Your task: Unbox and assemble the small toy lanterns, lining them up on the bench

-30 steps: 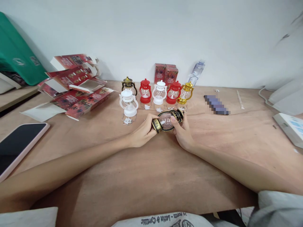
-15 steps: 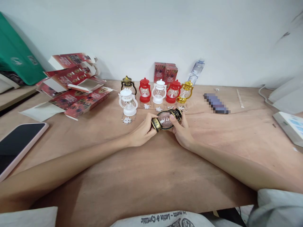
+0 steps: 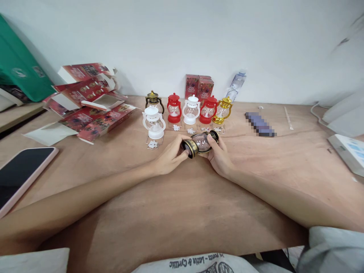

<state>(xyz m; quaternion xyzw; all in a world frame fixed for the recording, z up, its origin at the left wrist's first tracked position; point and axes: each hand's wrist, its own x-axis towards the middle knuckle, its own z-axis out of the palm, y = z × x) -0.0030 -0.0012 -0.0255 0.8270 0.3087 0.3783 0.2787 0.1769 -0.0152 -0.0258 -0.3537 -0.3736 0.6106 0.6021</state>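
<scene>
A black and gold lantern (image 3: 202, 143) lies tilted on its side between my hands, its round base turned partly toward me. My left hand (image 3: 170, 157) is closed on the base, with the thumb at the underside. Around the top end my right hand (image 3: 221, 157) is wrapped, its thumb on the upper frame. Just beyond stand a white lantern (image 3: 155, 124), a bronze lantern (image 3: 153, 99), a red lantern (image 3: 174, 109), another white lantern (image 3: 191, 110), another red lantern (image 3: 208, 110) and a gold lantern (image 3: 223, 111). Small white pieces (image 3: 152, 144) with thin wires lie before them.
Opened red boxes (image 3: 93, 102) are piled at the back left, near a green bag (image 3: 24, 68). A phone (image 3: 24, 170) lies at the left. Closed red boxes (image 3: 199, 86) and a clear bottle (image 3: 237, 85) stand by the wall. A pixelated object (image 3: 261, 124) and white box (image 3: 348, 153) are at right.
The held lantern has turned so that its base underside now faces me more. My left thumb has moved onto that underside, and my right thumb sits slightly farther toward the lantern's top.
</scene>
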